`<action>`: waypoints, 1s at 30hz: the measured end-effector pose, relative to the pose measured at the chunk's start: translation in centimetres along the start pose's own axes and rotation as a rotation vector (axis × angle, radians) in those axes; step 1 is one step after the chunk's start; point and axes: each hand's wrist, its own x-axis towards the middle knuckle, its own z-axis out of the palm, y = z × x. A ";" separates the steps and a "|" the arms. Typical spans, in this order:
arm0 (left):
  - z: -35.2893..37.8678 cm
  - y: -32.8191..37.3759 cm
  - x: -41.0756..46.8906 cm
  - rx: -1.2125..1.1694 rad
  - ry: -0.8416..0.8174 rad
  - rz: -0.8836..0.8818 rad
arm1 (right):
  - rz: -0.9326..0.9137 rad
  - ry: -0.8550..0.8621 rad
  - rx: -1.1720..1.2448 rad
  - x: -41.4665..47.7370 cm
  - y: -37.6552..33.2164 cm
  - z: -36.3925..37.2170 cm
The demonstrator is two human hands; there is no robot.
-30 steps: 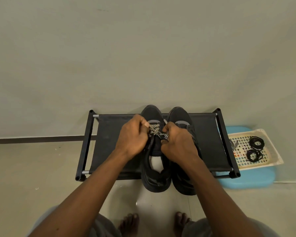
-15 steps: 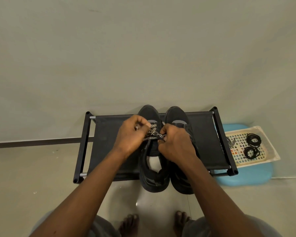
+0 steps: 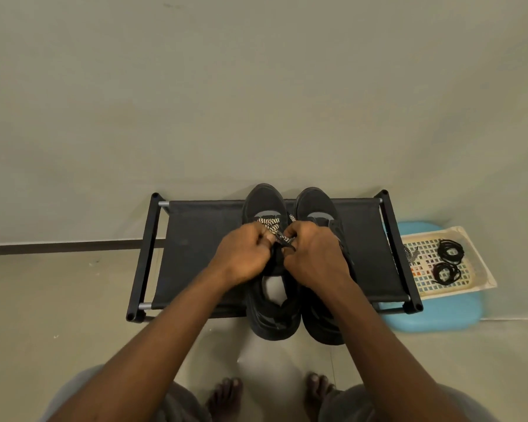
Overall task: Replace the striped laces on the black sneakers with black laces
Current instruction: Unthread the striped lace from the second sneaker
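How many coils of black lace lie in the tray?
2. The far black lace coil lies in the cream tray toward the wall; the near black lace coil lies just before it. None appears hidden.

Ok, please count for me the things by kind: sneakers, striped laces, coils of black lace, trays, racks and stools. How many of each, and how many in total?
black sneakers: 2
striped laces: 2
black lace coils: 2
tray: 1
rack: 1
blue stool: 1
Total: 9
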 end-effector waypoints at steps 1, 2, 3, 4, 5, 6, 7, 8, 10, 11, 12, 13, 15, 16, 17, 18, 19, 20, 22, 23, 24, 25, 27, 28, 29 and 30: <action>-0.4 -0.1 0.0 -0.199 -0.029 -0.080 | -0.006 0.003 0.001 0.1 0.0 0.1; -0.9 -0.1 0.1 -0.417 -0.058 -0.148 | -0.009 0.001 0.004 0.1 -0.1 0.1; -1.4 -0.1 0.0 -0.620 -0.087 -0.199 | -0.012 0.000 0.008 0.1 -0.1 0.1; -1.8 -0.1 0.0 -0.772 -0.111 -0.227 | -0.013 -0.003 0.009 0.1 -0.2 0.1; -2.1 0.0 0.0 -0.864 -0.128 -0.242 | -0.015 -0.004 0.008 0.1 -0.2 0.1; -2.3 0.0 -0.1 -0.920 -0.141 -0.250 | -0.020 -0.006 0.004 0.1 -0.2 0.1; -2.3 0.1 -0.2 -0.961 -0.146 -0.256 | -0.025 -0.007 0.000 0.1 -0.2 0.0; -2.2 0.1 -0.2 -0.995 -0.146 -0.263 | -0.029 -0.007 -0.004 0.1 -0.2 -0.1; -2.2 0.3 -0.3 -1.035 -0.146 -0.272 | -0.048 -0.001 -0.017 0.0 -0.3 -0.2; -2.3 0.4 -0.4 -1.052 -0.150 -0.277 | -0.060 0.000 -0.025 -0.1 -0.3 -0.2; -2.4 0.5 -0.4 -1.076 -0.156 -0.284 | -0.071 0.001 -0.027 -0.1 -0.3 -0.2; -2.5 0.6 -0.4 -1.107 -0.161 -0.297 | -0.079 0.000 -0.026 -0.1 -0.3 -0.2; -2.5 0.8 -0.7 -1.173 -0.169 -0.346 | -0.081 -0.009 -0.022 0.0 -0.1 0.0; -2.4 0.8 -0.8 -1.208 -0.166 -0.372 | -0.079 -0.017 -0.027 0.1 0.0 0.1; -2.2 1.0 -0.8 -1.244 -0.159 -0.393 | -0.079 -0.021 -0.036 0.2 0.1 0.2; -2.1 1.1 -0.8 -1.272 -0.150 -0.410 | -0.081 -0.019 -0.044 0.3 0.1 0.3; -2.0 1.2 -0.9 -1.298 -0.143 -0.424 | -0.083 -0.015 -0.049 0.3 0.2 0.4; -1.9 1.2 -0.9 -1.317 -0.134 -0.434 | -0.084 -0.009 -0.048 0.3 0.3 0.4; -1.8 1.2 -1.1 -1.342 -0.118 -0.445 | -0.079 -0.002 -0.039 0.3 0.3 0.4; -1.8 1.2 -1.2 -1.351 -0.120 -0.449 | -0.080 0.001 -0.033 0.3 0.2 0.4; -1.7 1.2 -1.3 -1.357 -0.120 -0.451 | -0.080 0.005 -0.028 0.3 0.2 0.4; -1.6 1.2 -1.4 -1.358 -0.117 -0.449 | -0.079 0.009 -0.024 0.3 0.2 0.3; -1.4 1.4 -1.4 -1.292 -0.090 -0.414 | -0.063 0.008 -0.018 0.4 0.3 0.4; -1.1 1.3 -1.3 -1.171 -0.047 -0.363 | -0.051 0.009 -0.012 0.4 0.4 0.4; -0.9 1.1 -1.2 -0.991 0.014 -0.282 | -0.038 0.012 -0.005 0.4 0.4 0.5; -0.6 0.9 -1.1 -0.785 0.073 -0.184 | -0.031 0.022 0.003 0.5 0.5 0.5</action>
